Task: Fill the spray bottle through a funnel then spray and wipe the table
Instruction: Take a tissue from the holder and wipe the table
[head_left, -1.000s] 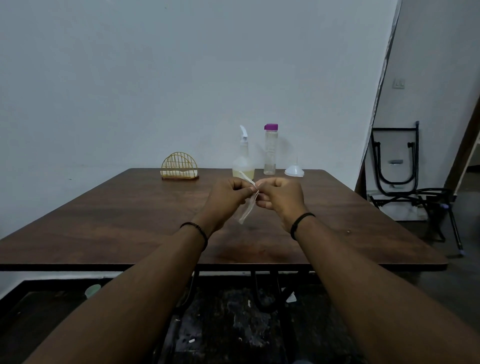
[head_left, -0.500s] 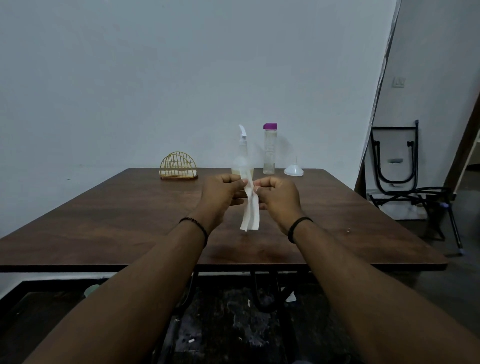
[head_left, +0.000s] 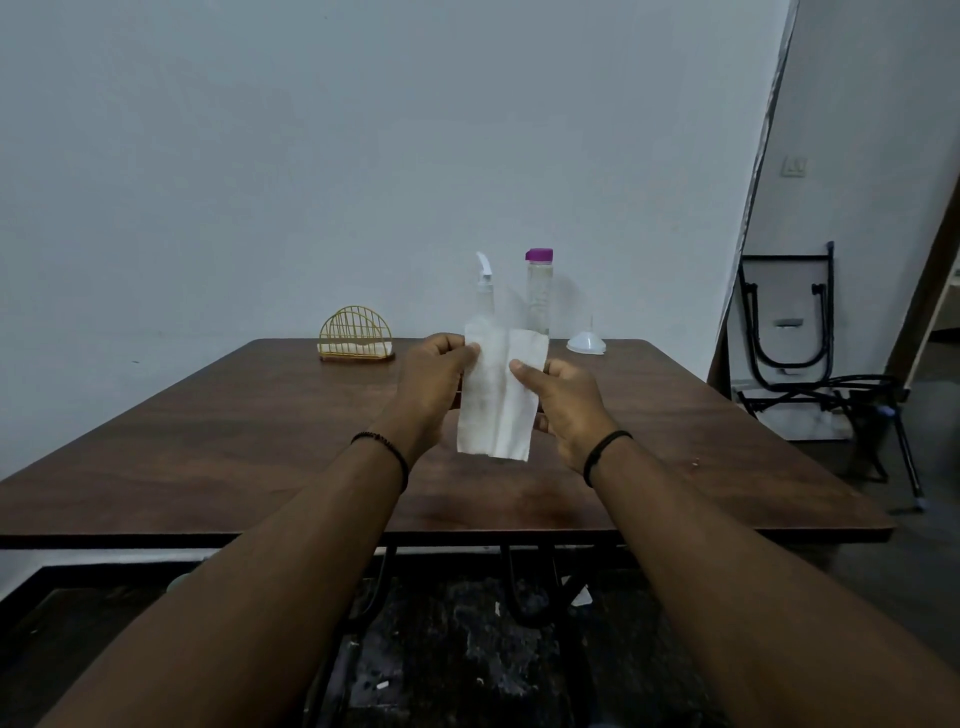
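Observation:
A white paper napkin (head_left: 497, 400) hangs spread out above the middle of the dark wooden table (head_left: 260, 447). My left hand (head_left: 434, 382) pinches its upper left edge and my right hand (head_left: 558, 402) pinches its upper right edge. Behind the napkin, at the table's far edge, stands a clear spray bottle (head_left: 484, 288) with a white trigger head; its lower part is hidden by the napkin. Just right of it is a tall clear bottle (head_left: 538, 291) with a purple cap. A white funnel (head_left: 586, 343) rests upside down further right.
A gold wire napkin holder (head_left: 356, 335) with white napkins sits at the far left of the table's back edge. The wall is right behind the table. Folded black metal frames (head_left: 789, 332) lean against the wall on the right, past the table.
The napkin was a narrow folded strip pinched between both hands; my hands have moved apart and it is now opened out wide. The view has not shifted much.

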